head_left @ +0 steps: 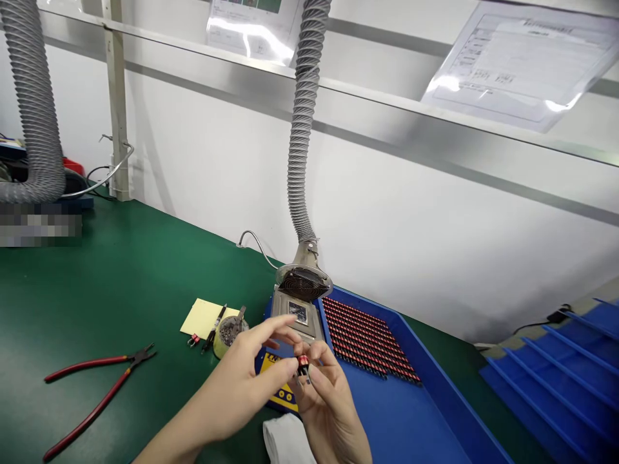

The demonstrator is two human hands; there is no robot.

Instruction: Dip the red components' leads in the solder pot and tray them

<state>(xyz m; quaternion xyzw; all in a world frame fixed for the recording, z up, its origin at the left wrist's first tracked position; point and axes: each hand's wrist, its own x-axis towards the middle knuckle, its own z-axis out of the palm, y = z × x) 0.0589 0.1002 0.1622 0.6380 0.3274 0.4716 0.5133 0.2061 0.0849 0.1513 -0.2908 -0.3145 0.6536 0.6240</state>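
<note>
My left hand [244, 386] and my right hand [329, 403] meet low in the middle of the view. Between their fingertips sits a small red and black coil part [303, 364], pinched from both sides. Just behind the hands stands a solder pot [296, 316] on a blue and yellow base, under a round fume intake [303, 281]. Right of it a blue tray [425, 412] holds several rows of the same red coil parts [367, 338].
Red-handled pliers [91, 393] lie on the green mat [120, 290] at the left. A yellow pad [203, 317], tweezers [215, 327] and a small round tin [228, 335] sit near the pot. A grey hose [302, 129] rises above. Stacked blue trays [570, 367] stand far right. White cloth [287, 441] lies below my hands.
</note>
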